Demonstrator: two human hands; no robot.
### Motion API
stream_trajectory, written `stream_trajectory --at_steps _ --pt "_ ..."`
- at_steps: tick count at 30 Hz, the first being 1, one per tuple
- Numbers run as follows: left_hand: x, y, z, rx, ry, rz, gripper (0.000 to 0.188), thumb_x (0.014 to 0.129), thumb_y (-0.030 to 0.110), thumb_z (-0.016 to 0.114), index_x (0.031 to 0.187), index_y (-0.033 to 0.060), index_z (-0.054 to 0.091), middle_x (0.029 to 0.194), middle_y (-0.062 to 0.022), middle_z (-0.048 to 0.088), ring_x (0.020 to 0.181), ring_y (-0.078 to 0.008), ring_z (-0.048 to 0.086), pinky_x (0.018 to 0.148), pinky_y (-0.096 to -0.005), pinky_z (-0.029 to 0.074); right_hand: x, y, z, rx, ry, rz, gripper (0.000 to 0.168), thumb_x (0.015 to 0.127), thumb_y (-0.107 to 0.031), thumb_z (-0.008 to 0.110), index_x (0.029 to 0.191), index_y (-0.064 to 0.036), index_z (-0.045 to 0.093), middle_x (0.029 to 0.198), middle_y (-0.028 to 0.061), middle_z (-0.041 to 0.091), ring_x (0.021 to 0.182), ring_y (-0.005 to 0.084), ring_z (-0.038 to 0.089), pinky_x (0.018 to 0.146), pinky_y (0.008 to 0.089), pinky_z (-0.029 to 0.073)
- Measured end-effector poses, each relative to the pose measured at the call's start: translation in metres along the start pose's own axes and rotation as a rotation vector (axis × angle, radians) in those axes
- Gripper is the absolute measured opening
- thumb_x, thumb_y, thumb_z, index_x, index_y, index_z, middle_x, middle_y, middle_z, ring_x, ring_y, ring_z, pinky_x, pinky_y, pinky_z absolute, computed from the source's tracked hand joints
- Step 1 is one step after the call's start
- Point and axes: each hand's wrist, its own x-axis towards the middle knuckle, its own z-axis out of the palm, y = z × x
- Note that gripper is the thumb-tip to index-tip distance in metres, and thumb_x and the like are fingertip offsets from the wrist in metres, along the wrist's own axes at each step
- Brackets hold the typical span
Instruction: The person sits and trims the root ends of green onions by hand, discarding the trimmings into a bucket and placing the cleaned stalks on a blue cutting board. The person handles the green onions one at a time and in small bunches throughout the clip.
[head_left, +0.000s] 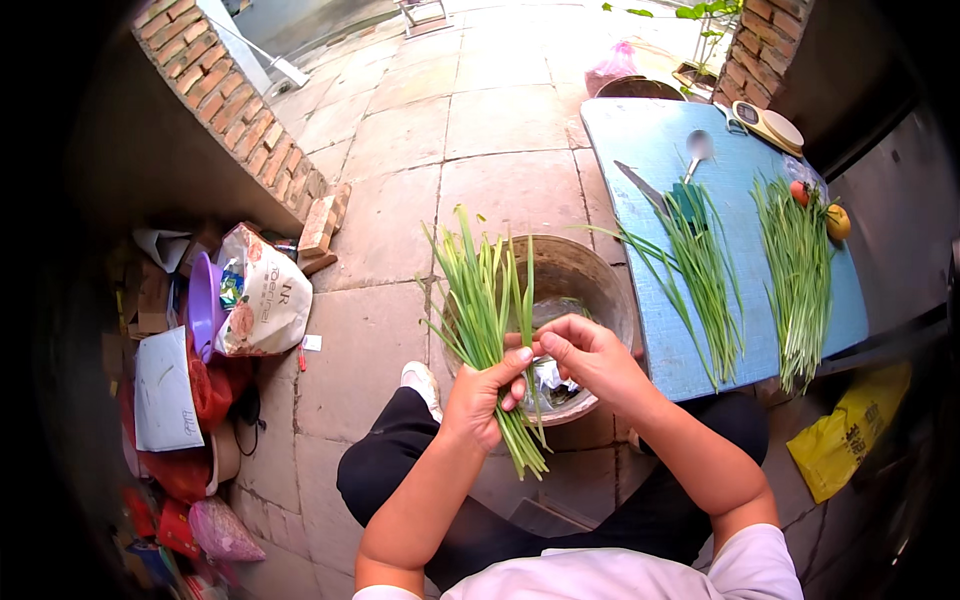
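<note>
My left hand (484, 405) is closed around a bunch of long green chives (480, 292), leaf tips pointing away from me and cut ends hanging below the fist. Beside its thumb, my right hand (592, 356) has thumb and forefinger brought together at the chives; whether a leaf is between them is too small to tell. Beneath both hands stands a round bucket (611, 289) with plastic and scraps inside. To the right, on a blue table (626, 135), lie a looser bundle of chives (705, 285) and a thicker bundle (799, 292).
A knife (641, 184), a spoon-like utensil (694, 169), a red tomato (799, 193), a yellow-orange fruit (838, 222) and a kitchen scale (772, 127) are on the table. Left are a printed bag (266, 296), a purple basin (201, 307) and bricks (322, 225). A yellow bag (847, 435) lies right.
</note>
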Motion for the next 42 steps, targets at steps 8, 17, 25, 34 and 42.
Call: stream_trajectory --at_steps 8,17,25,34,42 --pt "-0.007 -0.010 0.004 0.004 0.008 -0.128 0.030 0.081 0.001 0.068 0.104 0.0075 0.050 0.097 -0.0170 0.066 0.044 -0.0067 0.045 0.036 -0.0170 0.033 0.006 -0.021 0.001 -0.031 0.317 -0.306 0.030 0.089 -0.015 0.066 0.114 -0.004 0.053 0.096 0.0004 0.051 0.074 0.0023 0.051 0.068 0.0185 0.044" --pt "-0.008 -0.012 0.004 0.001 0.010 -0.118 0.029 0.082 0.000 0.067 0.105 0.0048 0.051 0.097 -0.0186 0.065 0.044 -0.0074 0.046 0.038 -0.0164 0.034 0.015 -0.002 -0.009 0.053 0.302 -0.107 0.023 0.091 -0.023 0.064 0.099 -0.007 0.050 0.080 -0.0041 0.051 0.065 0.0025 0.045 0.055 0.0182 0.036" --pt "-0.008 -0.011 -0.002 0.010 0.010 -0.097 0.026 0.083 0.002 0.067 0.103 0.0038 0.052 0.094 -0.0171 0.067 0.046 -0.0077 0.048 0.038 -0.0165 0.034 0.003 -0.007 0.003 0.209 0.033 0.118 0.020 0.089 -0.024 0.067 0.099 -0.008 0.060 0.080 -0.0034 0.058 0.067 0.0021 0.053 0.051 0.0170 0.036" --pt "-0.010 -0.015 -0.007 0.052 -0.003 -0.115 0.026 0.083 0.002 0.067 0.104 0.0026 0.052 0.093 -0.0168 0.067 0.046 -0.0081 0.049 0.039 -0.0168 0.035 0.007 -0.011 -0.006 0.273 0.081 0.060 0.011 0.090 -0.019 0.065 0.095 -0.009 0.063 0.071 -0.0082 0.052 0.057 -0.0008 0.041 0.049 0.0151 0.031" --pt "-0.014 -0.016 -0.009 0.069 -0.002 -0.127 0.027 0.083 0.003 0.067 0.105 0.0028 0.051 0.092 -0.0164 0.067 0.046 -0.0076 0.047 0.039 -0.0168 0.034 0.006 -0.014 -0.005 0.272 0.067 0.104 0.014 0.089 -0.018 0.063 0.101 -0.010 0.062 0.073 -0.0089 0.051 0.059 -0.0009 0.040 0.052 0.0150 0.031"
